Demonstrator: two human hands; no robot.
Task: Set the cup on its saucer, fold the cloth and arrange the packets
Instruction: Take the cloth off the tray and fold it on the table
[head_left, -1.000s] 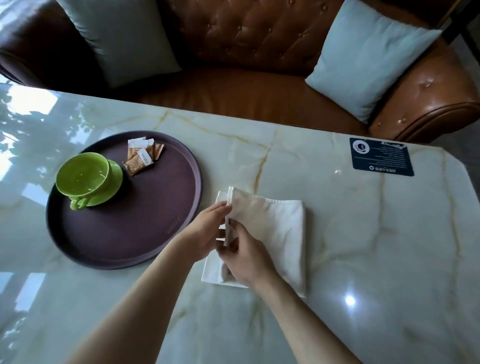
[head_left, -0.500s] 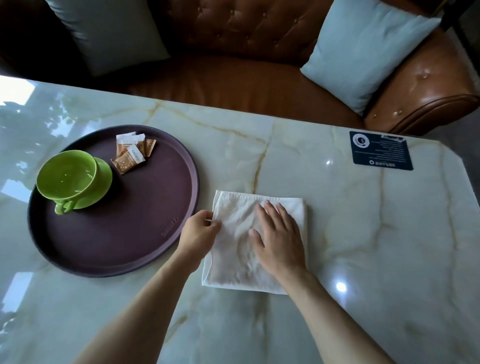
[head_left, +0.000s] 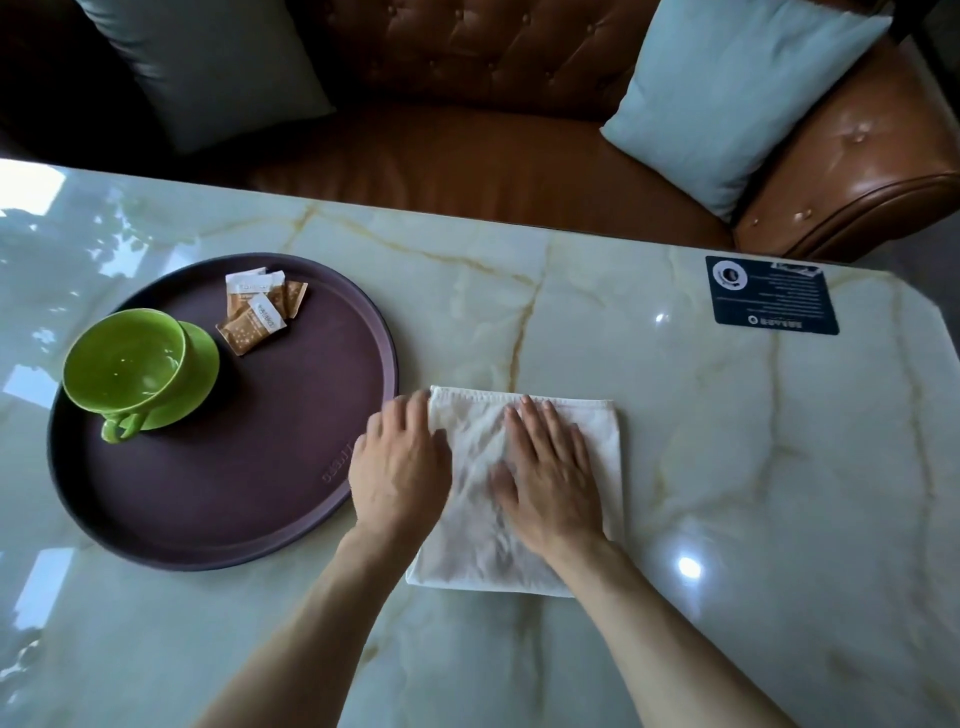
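A folded white cloth (head_left: 483, 499) lies flat on the marble table just right of the tray. My right hand (head_left: 550, 473) rests palm down on the cloth, fingers spread. My left hand (head_left: 400, 467) lies flat at the cloth's left edge, partly over the tray rim. On the round dark purple tray (head_left: 249, 488) a green cup (head_left: 124, 364) stands on its green saucer (head_left: 200, 371), handle toward me. Several brown and white packets (head_left: 260, 309) lie in a loose overlapping pile at the tray's far side.
The marble table (head_left: 727, 467) reaches a brown leather sofa (head_left: 467, 166) with two pale cushions (head_left: 727, 93) beyond its far edge. A dark blue card (head_left: 771, 295) lies at the table's far right corner.
The lifted cloth flap has been laid down and the cloth now lies flat. My right hand went from pinching the edge to pressing flat; my left hand opened flat at the left edge.
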